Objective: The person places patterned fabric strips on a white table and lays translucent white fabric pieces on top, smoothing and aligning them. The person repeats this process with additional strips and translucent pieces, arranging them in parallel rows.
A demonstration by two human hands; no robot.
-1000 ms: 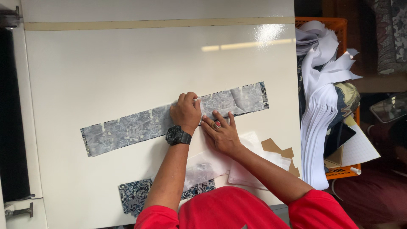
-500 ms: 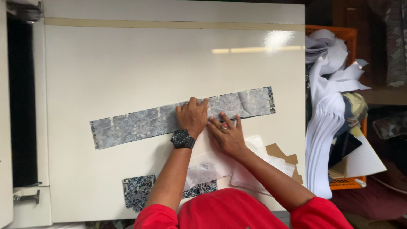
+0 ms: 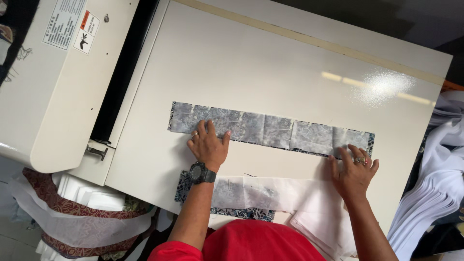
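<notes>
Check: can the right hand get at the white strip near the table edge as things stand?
Probably yes. The right hand lies flat with fingers on the grey strip's right end, and its palm already seems to sit over the white strip. Nothing lies between them; the left hand is further along.

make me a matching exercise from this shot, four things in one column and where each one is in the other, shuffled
Things:
1. long grey patterned fabric strip
2. black wristwatch
3. stack of white fabric pieces
4. cream machine housing with warning labels

Places:
A. far left, beside the white table
B. on the left wrist
C. right edge, off the table
D. flat across the table under both hands

Pairs: 1-D, 2-B, 3-C, 4-A
</notes>
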